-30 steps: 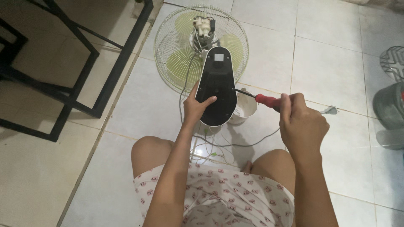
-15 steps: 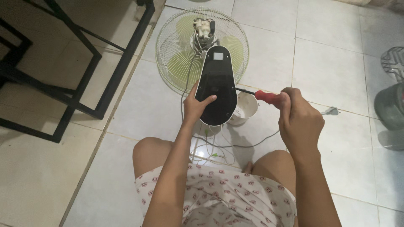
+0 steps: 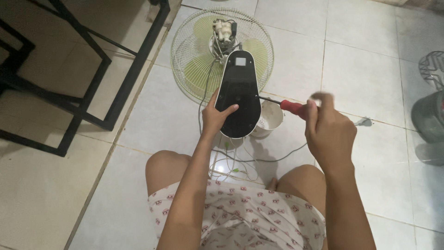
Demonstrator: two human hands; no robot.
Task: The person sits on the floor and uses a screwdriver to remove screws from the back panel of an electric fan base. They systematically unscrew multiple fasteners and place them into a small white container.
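A table fan lies on the tiled floor with its wire cage and green blades (image 3: 200, 60) face down and its bare motor (image 3: 223, 30) showing. Its black oval base (image 3: 238, 95) stands up towards me. My left hand (image 3: 216, 116) grips the base's lower left edge. My right hand (image 3: 327, 134) is closed around a red-handled screwdriver (image 3: 292, 107), whose shaft points left and touches the right side of the base. One finger of that hand is lifted and blurred.
A white round plastic part (image 3: 269, 119) sits behind the base. Thin wires (image 3: 233, 162) trail over the floor by my knees. A black metal frame (image 3: 99, 69) stands at the left. A grey object (image 3: 429, 115) and another wire cage (image 3: 432, 67) lie at the right edge.
My right hand has shifted slightly on the screwdriver handle, with a finger now raised and blurred. The base and my left hand have stayed in place.
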